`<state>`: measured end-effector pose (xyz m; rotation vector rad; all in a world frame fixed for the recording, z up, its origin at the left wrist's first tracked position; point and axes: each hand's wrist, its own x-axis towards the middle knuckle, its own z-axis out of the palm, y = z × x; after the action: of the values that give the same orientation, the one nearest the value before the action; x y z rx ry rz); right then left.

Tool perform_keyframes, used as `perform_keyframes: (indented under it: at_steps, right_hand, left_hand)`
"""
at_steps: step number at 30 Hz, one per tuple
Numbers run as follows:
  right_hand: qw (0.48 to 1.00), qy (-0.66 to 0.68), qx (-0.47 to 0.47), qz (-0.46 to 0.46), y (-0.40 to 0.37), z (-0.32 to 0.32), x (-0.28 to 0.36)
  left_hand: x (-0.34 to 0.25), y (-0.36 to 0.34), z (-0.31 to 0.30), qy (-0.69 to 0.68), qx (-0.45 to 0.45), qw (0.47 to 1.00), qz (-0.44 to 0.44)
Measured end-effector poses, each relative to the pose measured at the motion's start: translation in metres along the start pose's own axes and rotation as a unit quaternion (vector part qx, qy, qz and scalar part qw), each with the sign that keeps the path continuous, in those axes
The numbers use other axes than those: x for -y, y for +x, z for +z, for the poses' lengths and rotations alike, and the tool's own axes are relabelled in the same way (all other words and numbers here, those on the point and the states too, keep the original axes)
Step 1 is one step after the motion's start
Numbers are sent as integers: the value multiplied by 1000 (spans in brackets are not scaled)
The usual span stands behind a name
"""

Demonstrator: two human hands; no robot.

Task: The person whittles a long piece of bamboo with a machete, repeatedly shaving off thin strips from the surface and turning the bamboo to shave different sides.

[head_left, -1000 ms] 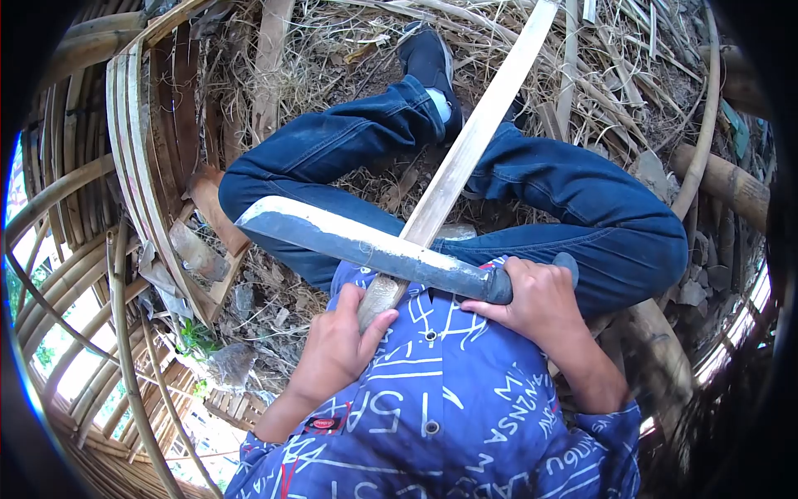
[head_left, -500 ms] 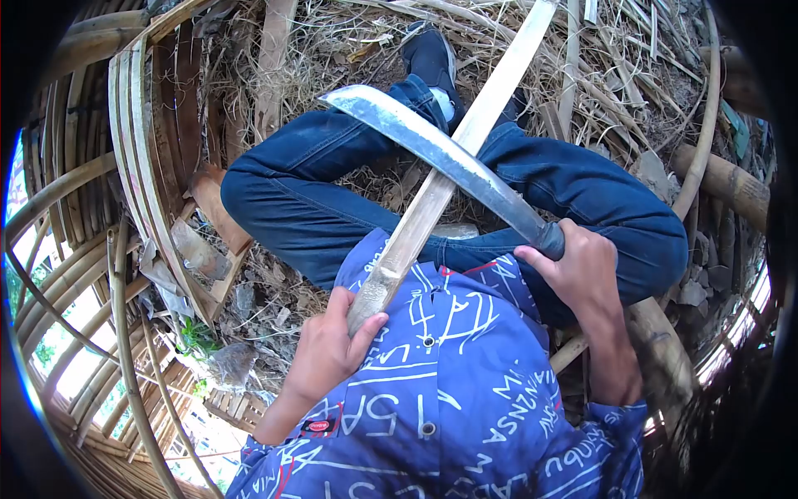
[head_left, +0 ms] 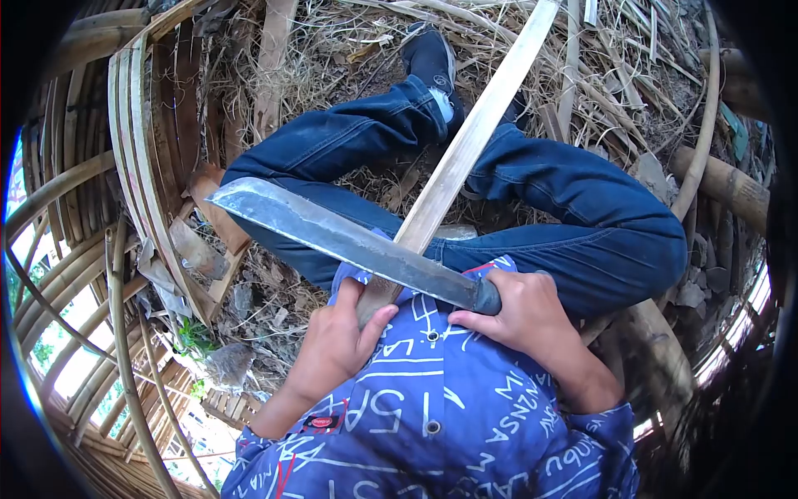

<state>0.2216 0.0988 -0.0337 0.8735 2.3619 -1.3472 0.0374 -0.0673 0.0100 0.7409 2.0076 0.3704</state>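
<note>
My left hand (head_left: 337, 337) is closed around the near end of a long, pale bamboo strip (head_left: 465, 158), thumb on top. The strip slants up and away between my legs toward the far litter. In my right hand (head_left: 528, 316) is the dark handle of a machete (head_left: 332, 237), fingers wrapped round it. The broad blade, worn bright along its upper part, points left and lies across the strip just beyond my left fingers. Its tip is over my left knee. Part of the strip is hidden beneath the blade.
My crossed legs in blue jeans (head_left: 582, 216) flank the strip. Shavings and dry fibres (head_left: 341, 50) cover the ground ahead. Split bamboo slats (head_left: 133, 166) stand at the left beside bent poles (head_left: 125, 333). A thick bamboo pole (head_left: 723, 187) lies at the right.
My right hand has drawn the machete toward my body and leftward, so the blade now crosses the strip close to my left hand. My left hand keeps its grip.
</note>
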Motion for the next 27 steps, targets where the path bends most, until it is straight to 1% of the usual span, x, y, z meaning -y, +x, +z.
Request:
perform_keyframes:
  at_steps: [2, 6, 8, 9, 12, 14, 18, 20, 22, 24, 25, 26, 27]
  right_hand:
    - [999, -36, -7, 1, 3, 2, -1]
    - [999, -53, -12, 2, 4, -1, -6]
    - [993, -117, -10, 33, 7, -7, -10]
    - [992, -114, -44, 43, 9, -7, -20]
    - [984, -108, -78, 118, 18, -23, -35]
    - [980, -121, -93, 125, 21, -30, -36]
    - [985, -108, -83, 104, 20, -31, -29]
    - [996, -59, -42, 56, 15, -25, -18]
    - [998, -57, 0, 35, 10, -19, -7]
    - [1000, 17, -9, -3, 6, -5, -3]
    - [1000, 9, 14, -4, 5, -4, 1]
    - [1000, 10, 13, -2, 6, -2, 3]
    - [1000, 7, 15, -3, 6, 0, 5]
  left_hand:
    - [1, -1, -2, -8, 36, 999, -30]
    - [2, -2, 1, 3, 29, 999, -18]
    - [2, -5, -1, 6, 30, 999, -38]
    - [4, -5, -2, 6, 29, 999, -38]
    - [8, -9, -4, -1, 14, 1000, -20]
    - [7, -10, -4, -14, 18, 999, -37]
    - [6, -9, -3, 7, 13, 999, -34]
    - [4, -5, -3, 3, 34, 998, -44]
    - [5, -2, -2, -9, 37, 998, -46]
    - [5, 2, 0, -19, 42, 998, -48]
    - [3, 3, 1, -43, 19, 998, -32]
    - [3, 4, 3, -68, -3, 998, -15]
    - [3, 5, 4, -68, -1, 998, -14]
